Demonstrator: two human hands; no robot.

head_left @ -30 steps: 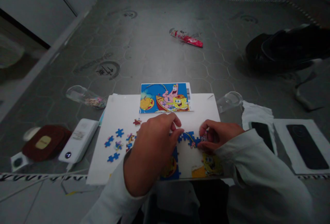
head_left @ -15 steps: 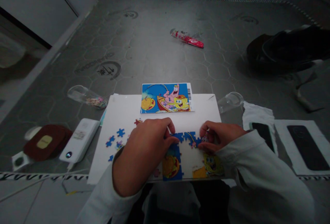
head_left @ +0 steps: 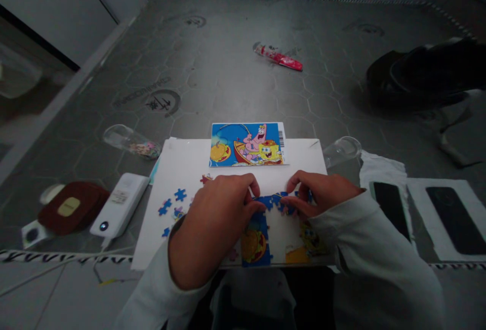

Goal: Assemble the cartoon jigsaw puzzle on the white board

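A partly joined jigsaw puzzle with a burger on blue lies on a white board. My left hand is closed, thumb and forefinger pinching the puzzle's upper left corner. My right hand is closed too, its thumb and forefinger on a blue puzzle piece along the top row. Its fingers partly cover that piece. A yellow joined section sits at the lower right, partly under my right wrist. Above the hands lies the picture card with cartoon figures in a boat.
Loose puzzle pieces lie left of my left hand. Clear tubes stand on both sides: one with pieces, one at right. A white power bank, brown case, phone and red tube lie around the board.
My right hand has moved left along the puzzle's top row, its fingertips now closer to my left hand. My left hand keeps its pinch at the corner. The view has shifted slightly.
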